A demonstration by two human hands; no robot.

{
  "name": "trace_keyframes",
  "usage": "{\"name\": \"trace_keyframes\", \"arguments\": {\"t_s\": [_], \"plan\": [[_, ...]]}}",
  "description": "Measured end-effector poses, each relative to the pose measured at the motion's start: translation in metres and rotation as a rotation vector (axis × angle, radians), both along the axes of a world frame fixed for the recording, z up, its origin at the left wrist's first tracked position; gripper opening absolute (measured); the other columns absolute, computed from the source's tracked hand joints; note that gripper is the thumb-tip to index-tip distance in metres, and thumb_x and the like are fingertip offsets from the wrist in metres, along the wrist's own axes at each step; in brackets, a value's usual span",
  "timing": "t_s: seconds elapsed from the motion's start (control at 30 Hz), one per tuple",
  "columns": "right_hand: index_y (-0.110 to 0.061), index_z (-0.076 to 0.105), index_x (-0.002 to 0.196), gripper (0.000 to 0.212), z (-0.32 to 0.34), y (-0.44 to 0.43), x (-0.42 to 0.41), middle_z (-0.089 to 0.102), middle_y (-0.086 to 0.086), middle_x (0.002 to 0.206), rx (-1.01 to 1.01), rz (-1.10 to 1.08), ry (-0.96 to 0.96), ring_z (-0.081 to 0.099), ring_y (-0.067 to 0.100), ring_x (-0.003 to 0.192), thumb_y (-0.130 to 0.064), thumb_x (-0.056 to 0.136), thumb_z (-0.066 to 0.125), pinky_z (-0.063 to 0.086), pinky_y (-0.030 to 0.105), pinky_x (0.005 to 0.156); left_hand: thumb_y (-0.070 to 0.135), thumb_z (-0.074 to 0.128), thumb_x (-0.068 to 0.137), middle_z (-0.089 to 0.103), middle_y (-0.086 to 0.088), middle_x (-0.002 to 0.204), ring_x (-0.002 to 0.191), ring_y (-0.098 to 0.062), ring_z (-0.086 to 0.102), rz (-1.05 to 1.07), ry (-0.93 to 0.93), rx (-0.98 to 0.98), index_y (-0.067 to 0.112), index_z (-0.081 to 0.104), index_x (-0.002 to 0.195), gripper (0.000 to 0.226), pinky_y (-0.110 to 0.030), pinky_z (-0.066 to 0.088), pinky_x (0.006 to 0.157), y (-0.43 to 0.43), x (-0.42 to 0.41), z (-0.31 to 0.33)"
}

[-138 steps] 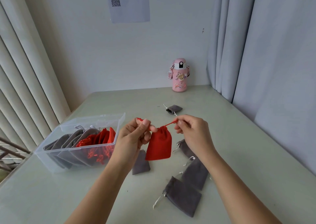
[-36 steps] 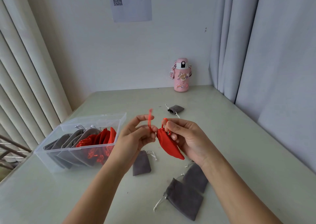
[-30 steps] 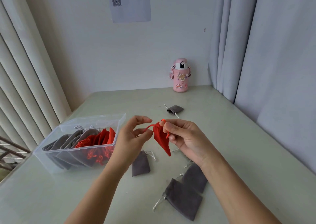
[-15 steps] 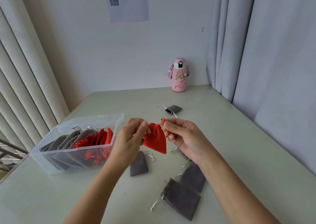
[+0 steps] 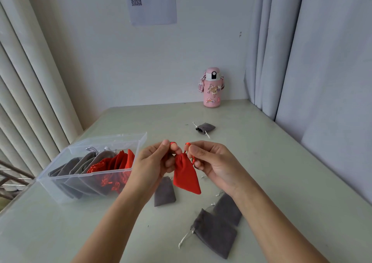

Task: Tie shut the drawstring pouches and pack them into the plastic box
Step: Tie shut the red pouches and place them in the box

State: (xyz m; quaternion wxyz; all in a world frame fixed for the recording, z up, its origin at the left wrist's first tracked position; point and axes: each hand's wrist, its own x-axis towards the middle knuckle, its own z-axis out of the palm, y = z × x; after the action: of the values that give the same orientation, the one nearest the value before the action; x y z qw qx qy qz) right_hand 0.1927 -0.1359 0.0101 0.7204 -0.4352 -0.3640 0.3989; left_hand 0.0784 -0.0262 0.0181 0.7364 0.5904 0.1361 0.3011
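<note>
Held up over the middle of the pale table (image 5: 281, 182), clear of its surface: one red pouch (image 5: 186, 175), neck gathered tight, body hanging down and slanting toward the near right. Left hand (image 5: 152, 163) curled, thumb and forefinger pinching an end of the red cord (image 5: 187, 144) just left of the neck. Right hand (image 5: 214, 162) curled too, pinching the other end just right of the neck, more cord looped beside its lower fingers. Knotted or not: cannot tell. To the left, near the left hand, a clear plastic box (image 5: 112, 142) with no lid on, holding packed grey pouches (image 5: 80, 168) toward its left end and packed red pouches (image 5: 118, 162) toward its right end, all standing on edge. Flat on the table under the hands, a small grey pouch (image 5: 164, 192). Nearer and to the right, a nearest grey pouch (image 5: 216, 234) with pale cords trailing left, overlapping a half-hidden grey pouch (image 5: 228, 208) beside the right forearm. Beyond the hands, well apart from the rest, a far grey pouch (image 5: 205, 127) with cords spread out. At the far edge by the wall, upright, a pink bottle (image 5: 212, 87) covered in stickers. Above it on the wall, a paper sheet (image 5: 153, 7) bearing a QR code. Along the right, grey curtains (image 5: 322, 51); along the left, pale vertical blinds (image 5: 30, 81).
</note>
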Motion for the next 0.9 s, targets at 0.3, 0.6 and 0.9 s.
{"name": "trace_keyframes", "arguments": {"t_s": [0.3, 0.6, 0.9], "plan": [[-0.015, 0.078, 0.09, 0.017, -0.007, 0.004, 0.0, 0.071, 0.005, 0.082, 0.02, -0.125, -0.248, 0.047, 0.009, 0.06, -0.018, 0.074, 0.072, 0.04, 0.018, 0.059, 0.018, 0.056, 0.082, 0.057, 0.001, 0.051, 0.049, -0.009, 0.051, 0.11, 0.008, 0.218, 0.001, 0.068, 0.082, 0.02, -0.019, 0.05, 0.054, 0.0, 0.0, -0.004], [-0.024, 0.073, 0.087, 0.019, -0.015, 0.01, -0.005, 0.068, -0.007, 0.08, 0.037, -0.371, -0.553, 0.062, 0.008, 0.073, -0.005, 0.082, 0.071, 0.051, 0.027, 0.076, 0.003, 0.061, 0.086, 0.067, 0.003, 0.059, 0.059, -0.007, 0.062, 0.161, 0.149, 0.596, 0.025, 0.071, 0.088, 0.023, -0.024, 0.057, 0.07, 0.011, -0.005, -0.008], [-0.012, 0.072, 0.094, 0.013, -0.013, 0.008, -0.002, 0.064, -0.001, 0.09, 0.09, -0.532, -1.061, 0.061, 0.004, 0.085, -0.01, 0.089, 0.06, 0.045, 0.013, 0.077, 0.007, 0.066, 0.078, 0.073, -0.002, 0.072, 0.068, -0.011, 0.068, -0.032, 0.146, 0.438, 0.014, 0.071, 0.099, 0.023, -0.018, 0.054, 0.07, 0.012, -0.01, -0.003]]}}
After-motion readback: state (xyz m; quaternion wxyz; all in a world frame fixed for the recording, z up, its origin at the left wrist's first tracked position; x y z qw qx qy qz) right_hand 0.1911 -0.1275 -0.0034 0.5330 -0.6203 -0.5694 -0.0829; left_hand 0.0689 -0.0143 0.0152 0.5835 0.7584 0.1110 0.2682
